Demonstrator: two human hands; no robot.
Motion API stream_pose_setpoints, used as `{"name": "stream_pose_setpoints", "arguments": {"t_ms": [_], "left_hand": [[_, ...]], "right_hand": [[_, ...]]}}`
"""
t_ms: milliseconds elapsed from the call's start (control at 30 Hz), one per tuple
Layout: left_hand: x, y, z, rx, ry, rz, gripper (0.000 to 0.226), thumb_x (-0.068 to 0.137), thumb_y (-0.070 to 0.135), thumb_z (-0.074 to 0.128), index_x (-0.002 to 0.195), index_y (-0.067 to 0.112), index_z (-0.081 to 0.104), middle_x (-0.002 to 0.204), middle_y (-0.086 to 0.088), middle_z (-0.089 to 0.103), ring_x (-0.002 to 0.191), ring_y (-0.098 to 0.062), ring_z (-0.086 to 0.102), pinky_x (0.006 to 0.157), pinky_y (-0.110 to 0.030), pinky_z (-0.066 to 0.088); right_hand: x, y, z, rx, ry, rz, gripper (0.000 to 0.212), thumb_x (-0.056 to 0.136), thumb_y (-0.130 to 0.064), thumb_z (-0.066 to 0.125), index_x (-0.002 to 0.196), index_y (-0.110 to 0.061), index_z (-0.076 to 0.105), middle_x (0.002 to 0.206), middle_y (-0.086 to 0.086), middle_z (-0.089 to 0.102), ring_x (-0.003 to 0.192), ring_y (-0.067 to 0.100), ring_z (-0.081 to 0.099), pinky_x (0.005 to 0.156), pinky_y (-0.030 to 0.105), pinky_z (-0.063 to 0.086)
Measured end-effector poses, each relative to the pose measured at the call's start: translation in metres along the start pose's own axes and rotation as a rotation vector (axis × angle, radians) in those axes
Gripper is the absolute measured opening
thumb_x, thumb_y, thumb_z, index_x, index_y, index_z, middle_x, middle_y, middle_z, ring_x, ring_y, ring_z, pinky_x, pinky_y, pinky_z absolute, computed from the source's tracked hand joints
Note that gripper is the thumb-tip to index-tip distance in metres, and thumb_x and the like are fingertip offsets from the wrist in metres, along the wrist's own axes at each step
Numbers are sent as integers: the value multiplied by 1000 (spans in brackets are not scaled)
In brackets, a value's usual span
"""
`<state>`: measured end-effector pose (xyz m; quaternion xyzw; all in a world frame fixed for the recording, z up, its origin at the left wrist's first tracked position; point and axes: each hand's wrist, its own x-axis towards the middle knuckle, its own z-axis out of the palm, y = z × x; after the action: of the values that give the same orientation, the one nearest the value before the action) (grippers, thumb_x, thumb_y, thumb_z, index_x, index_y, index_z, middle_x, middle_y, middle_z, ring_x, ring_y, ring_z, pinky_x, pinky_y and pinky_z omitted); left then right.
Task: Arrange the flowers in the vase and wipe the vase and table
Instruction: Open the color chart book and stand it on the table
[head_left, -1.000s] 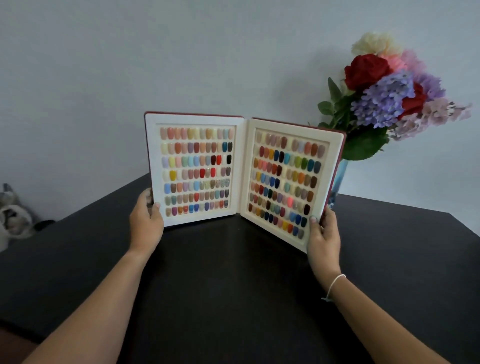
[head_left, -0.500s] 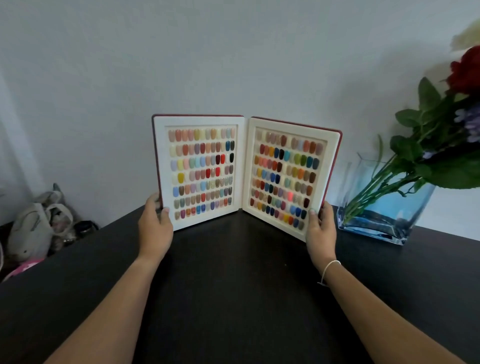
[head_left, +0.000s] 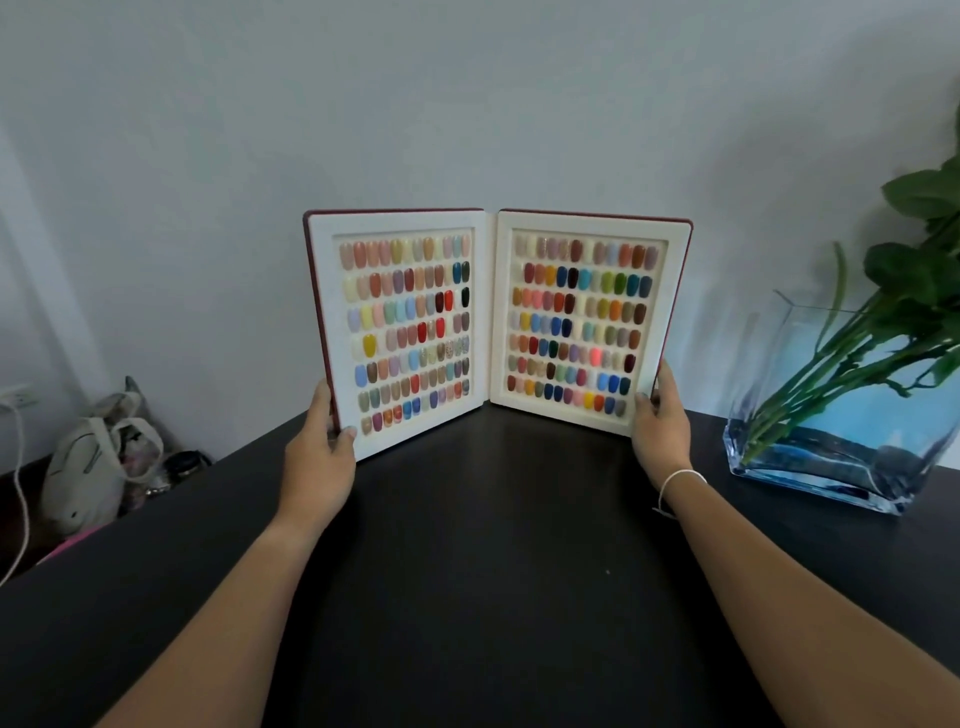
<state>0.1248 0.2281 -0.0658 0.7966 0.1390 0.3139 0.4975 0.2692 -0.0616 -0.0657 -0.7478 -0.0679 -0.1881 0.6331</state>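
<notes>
One dark table (head_left: 467, 597). Two hands: left hand (head_left: 319, 457) and right hand (head_left: 662, 426), each gripping an outer edge of one open swatch book (head_left: 493, 322) standing upright. One glass vase (head_left: 831, 415), right of book, apart from right hand, holding green stems (head_left: 852, 374).

A nail-colour sample book (head_left: 496, 325) is standing open in front of us.

We are seeing two white pages filled with rows of coloured nail tips, edged by a dark red cover. Off to the left, a pale fabric bag (head_left: 96, 462) is sitting beside a white cable (head_left: 20, 483) trailing from a wall socket (head_left: 18, 397).
</notes>
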Motion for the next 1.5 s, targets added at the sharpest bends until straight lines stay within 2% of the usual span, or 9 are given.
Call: {"name": "stream_pose_setpoints", "arguments": {"t_ms": [133,467,633,833,967,1133,1367,1500], "left_hand": [[8,-2,3,24,-4,1,65,92,6,45,139,43,20,135,-1,50,122,-17,46,95,-44,45],[14,-6,4,76,-4,-4,70,91,3,45,139,44,15,135,-2,49,125,-22,46,96,-45,44],[13,-4,4,67,-8,4,73,91,2,46,138,48,15,136,0,49,125,-20,45,96,-46,44],[15,-5,5,54,11,-20,66,91,2,47,138,41,22,134,-3,50,124,-22,47,94,-46,46],[16,-7,6,56,33,-31,63,90,1,47,137,37,26,132,-5,52,121,-22,49,91,-43,47],[17,-8,7,58,45,-41,61,90,3,47,138,35,26,132,-5,52,121,-23,49,90,-42,47],[17,-7,7,61,64,-63,59,90,4,48,139,31,27,132,-8,52,121,-24,50,91,-43,47],[15,-5,7,59,72,-63,57,90,5,49,138,30,29,131,-8,53,118,-23,51,88,-42,48]], "right_hand": [[15,6,3,-20,10,9,53,93,-4,37,135,-37,33,123,-7,54,107,11,52,83,22,44],[31,14,7,-36,55,49,45,94,-8,39,132,-31,39,129,3,54,106,15,51,80,25,43],[31,14,6,-48,38,68,46,93,-4,39,132,-27,39,130,5,54,115,22,52,84,28,45],[32,16,5,-77,40,100,41,93,-5,40,132,-18,39,131,10,53,117,25,51,86,30,44],[31,15,5,-80,50,105,41,93,-5,40,132,-18,39,131,10,53,118,25,51,86,29,44],[30,13,5,-77,49,121,42,93,-6,41,133,-19,38,133,10,52,119,26,50,93,36,45],[24,9,2,-67,73,104,45,93,-5,41,134,-21,38,133,8,51,117,23,51,92,33,45],[17,6,-1,-71,98,89,47,92,-4,43,135,-21,38,132,8,52,109,17,51,90,28,43]]}}
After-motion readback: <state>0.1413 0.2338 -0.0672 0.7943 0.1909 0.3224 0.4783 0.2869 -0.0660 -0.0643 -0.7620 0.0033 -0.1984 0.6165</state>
